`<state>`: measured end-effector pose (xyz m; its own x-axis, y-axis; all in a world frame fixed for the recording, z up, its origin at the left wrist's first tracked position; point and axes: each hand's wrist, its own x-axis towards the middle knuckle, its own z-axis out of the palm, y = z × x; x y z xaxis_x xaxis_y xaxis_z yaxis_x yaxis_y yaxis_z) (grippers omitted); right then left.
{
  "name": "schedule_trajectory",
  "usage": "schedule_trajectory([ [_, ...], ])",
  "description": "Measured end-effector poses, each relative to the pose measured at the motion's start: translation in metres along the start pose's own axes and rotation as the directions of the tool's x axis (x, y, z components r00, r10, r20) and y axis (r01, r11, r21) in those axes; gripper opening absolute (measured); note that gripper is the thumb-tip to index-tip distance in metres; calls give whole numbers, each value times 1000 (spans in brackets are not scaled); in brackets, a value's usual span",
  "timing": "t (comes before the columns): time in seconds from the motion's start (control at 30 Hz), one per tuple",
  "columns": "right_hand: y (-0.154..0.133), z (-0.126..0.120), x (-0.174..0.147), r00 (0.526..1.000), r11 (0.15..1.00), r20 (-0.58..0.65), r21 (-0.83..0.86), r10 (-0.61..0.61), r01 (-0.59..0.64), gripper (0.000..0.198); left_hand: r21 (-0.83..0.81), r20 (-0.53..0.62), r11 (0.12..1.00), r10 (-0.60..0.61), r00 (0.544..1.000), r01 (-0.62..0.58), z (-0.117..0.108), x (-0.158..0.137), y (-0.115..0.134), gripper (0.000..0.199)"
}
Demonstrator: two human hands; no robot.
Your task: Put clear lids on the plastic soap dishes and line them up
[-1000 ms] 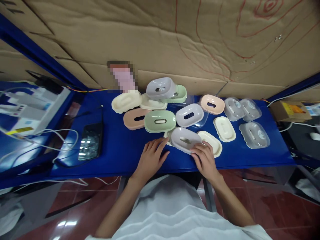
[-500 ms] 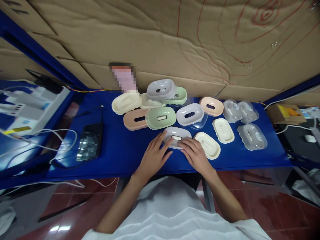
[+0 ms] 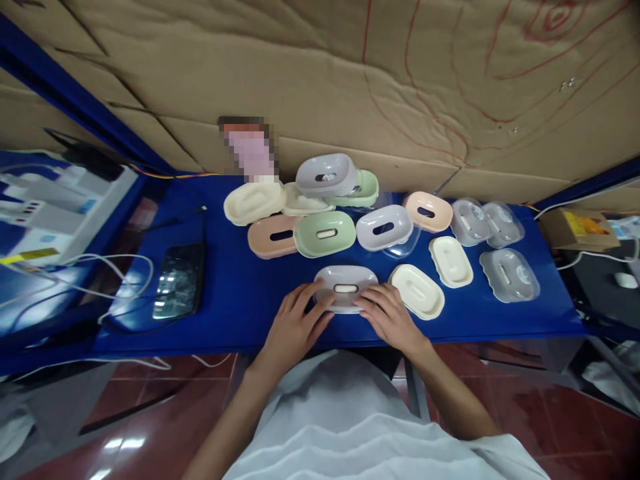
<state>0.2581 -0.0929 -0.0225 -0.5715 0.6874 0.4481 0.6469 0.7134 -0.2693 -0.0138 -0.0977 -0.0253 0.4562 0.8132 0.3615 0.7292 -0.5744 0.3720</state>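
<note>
A grey oval soap dish (image 3: 346, 275) lies on the table in front of me, a cream ridge showing through its middle slot. My left hand (image 3: 296, 321) grips its left end, fingers over the rim and thumb at the near side. On the right end, the bent fingers of my right hand (image 3: 389, 319) press on the dish and its rim. Just beyond the right fingers rests a cream oval tray (image 3: 418, 292) with a raised ridge. Behind the held dish sits a green soap dish (image 3: 325, 235), also with a cream piece in its slot, overlapping a peach dish (image 3: 270, 237).
Further back are a pale grey dish (image 3: 384, 228), a stacked grey dish (image 3: 326, 175) and a peach one (image 3: 428, 212). Clear lids (image 3: 510, 275) lie at right beside a cream tray (image 3: 451, 261). A black phone (image 3: 179, 281) and white cables are at left; cardboard (image 3: 300, 80) stands behind.
The grey soap dish has come closer to my body and slightly left, with both hands on it. My left fingers have shifted from its slot area toward the left rim.
</note>
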Motion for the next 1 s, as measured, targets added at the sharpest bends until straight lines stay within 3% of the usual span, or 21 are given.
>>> schedule_trajectory([
  [0.23, 0, 2, 6, 996, 999, 70, 4, 54, -54, 34, 31, 57, 999, -17, 998, 15, 10, 10, -5, 39],
  [0.37, 1, 3, 5, 996, 998, 68, 21, 60, -61, 33, 7, 33, 1000, -17, 999, 17, 13, 11, -8, 35],
  [0.43, 7, -2, 3, 997, 997, 27, 18, 78, -78, 31, -6, 5, 1000, -19, 1000, 19, 12, 10, -7, 32],
  [0.5, 21, -10, 0, 979, 982, -73, -17, 189, -191, 30, -27, -15, 999, -21, 1000, 20, 10, 8, -6, 29],
  [0.6, 49, -19, 0, 856, 858, -224, -123, 466, -499, 45, -75, -9, 997, -7, 1000, 6, 6, 6, -4, 23],
  [0.7, 77, -19, 3, 729, 699, -222, -205, 648, -685, 77, -110, 30, 994, 12, 999, -9, 5, 5, -3, 16],
  [0.83, 104, -8, 7, 646, 639, -167, -102, 745, -763, 90, -128, 72, 992, -7, 997, 16, 6, 7, -5, 17],
  [0.93, 114, -4, 10, 590, 615, -178, 181, 788, -767, 84, -131, 67, 991, -15, 998, 24, 6, 9, -6, 21],
  [1.0, 115, -6, 13, 575, 610, -217, 392, 789, -689, 74, -129, 56, 991, -17, 998, 24, 5, 10, -6, 24],
])
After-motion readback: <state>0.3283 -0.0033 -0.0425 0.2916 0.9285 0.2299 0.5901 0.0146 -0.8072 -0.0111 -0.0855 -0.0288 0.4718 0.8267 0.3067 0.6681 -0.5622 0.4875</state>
